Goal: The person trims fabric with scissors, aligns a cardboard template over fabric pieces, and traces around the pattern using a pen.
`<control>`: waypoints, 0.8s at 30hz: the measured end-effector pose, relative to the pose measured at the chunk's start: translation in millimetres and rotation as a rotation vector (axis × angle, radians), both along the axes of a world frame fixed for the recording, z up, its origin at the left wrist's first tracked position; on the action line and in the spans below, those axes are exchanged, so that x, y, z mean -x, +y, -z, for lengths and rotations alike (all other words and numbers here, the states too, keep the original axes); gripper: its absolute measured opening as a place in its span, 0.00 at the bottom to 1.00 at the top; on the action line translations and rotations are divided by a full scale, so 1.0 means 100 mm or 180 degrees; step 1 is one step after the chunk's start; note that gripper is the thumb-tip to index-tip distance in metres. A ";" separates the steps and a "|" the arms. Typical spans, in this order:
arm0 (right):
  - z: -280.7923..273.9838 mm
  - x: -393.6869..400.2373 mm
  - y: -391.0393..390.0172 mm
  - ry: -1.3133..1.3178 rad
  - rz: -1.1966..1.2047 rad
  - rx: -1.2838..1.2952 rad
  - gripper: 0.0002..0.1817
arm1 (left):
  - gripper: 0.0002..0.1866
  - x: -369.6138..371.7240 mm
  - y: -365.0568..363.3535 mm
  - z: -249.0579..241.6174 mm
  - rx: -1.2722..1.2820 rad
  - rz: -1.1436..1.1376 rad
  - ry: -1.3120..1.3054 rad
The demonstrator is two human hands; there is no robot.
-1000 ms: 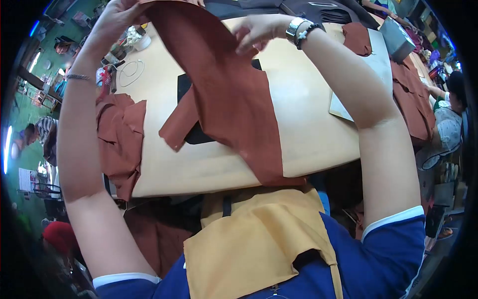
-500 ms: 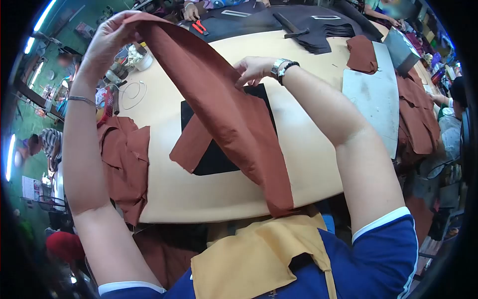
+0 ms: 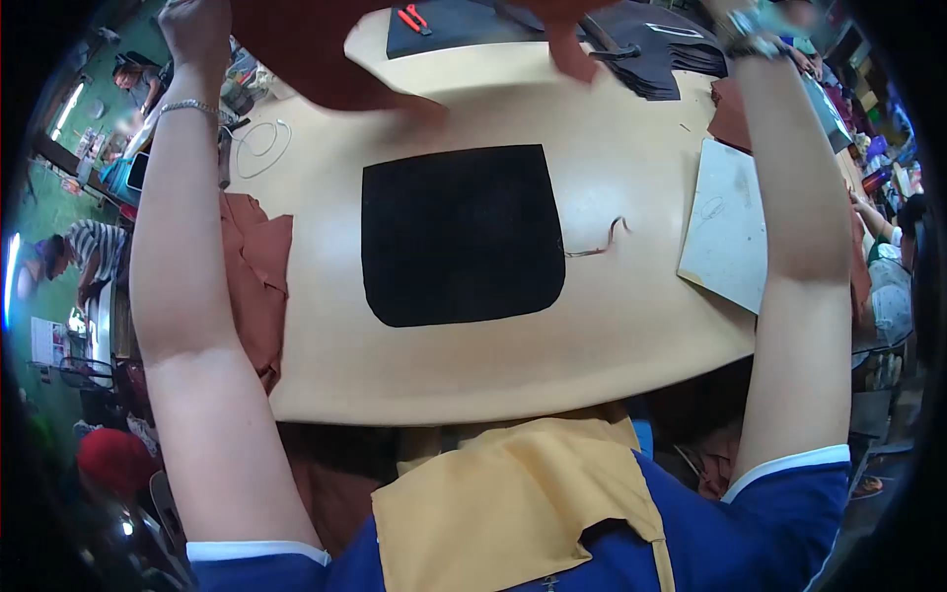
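Observation:
My left hand (image 3: 195,35) is raised at the top left edge, its fingers closed on a reddish-brown leather sheet (image 3: 311,54). The sheet hangs blurred over the far side of the table, partly out of frame. Another hanging part of this brown leather shows farther right. At the top right corner, my right hand (image 3: 728,12) is mostly cut off and its fingers are hidden. Flat on the table between my forearms lies a black panel (image 3: 464,237) with rounded near corners. A thin curled strip (image 3: 607,243) lies at its right edge.
Folded brown leather (image 3: 258,281) lies at the table's left edge. A pale board (image 3: 728,222) is on the right. Farther back are a red cutter (image 3: 414,18), a hammer (image 3: 612,44) and dark stacked pieces (image 3: 651,79). Other people work on both sides.
Both hands have moved up and apart, lifting the brown leather sheet away from me. The black panel beneath is uncovered, and the thin strip now shows. My right hand has largely left the view.

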State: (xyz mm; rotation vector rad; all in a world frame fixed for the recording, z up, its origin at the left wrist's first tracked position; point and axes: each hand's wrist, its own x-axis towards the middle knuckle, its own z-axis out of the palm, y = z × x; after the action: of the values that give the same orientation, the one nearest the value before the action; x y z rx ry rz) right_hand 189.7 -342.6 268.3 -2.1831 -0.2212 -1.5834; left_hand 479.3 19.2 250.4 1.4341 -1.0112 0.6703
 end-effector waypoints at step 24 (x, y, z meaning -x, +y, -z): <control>2.48 2.74 1.41 0.2511 0.0278 -0.0055 0.14 | 0.22 3.44 1.64 2.51 -0.2722 -0.0323 0.0866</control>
State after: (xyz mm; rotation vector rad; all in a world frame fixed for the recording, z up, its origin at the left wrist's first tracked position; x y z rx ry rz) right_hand -83.8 -201.3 20.4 -2.6314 0.1325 -0.6505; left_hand 135.5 183.6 -0.2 2.2544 -1.0570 0.0724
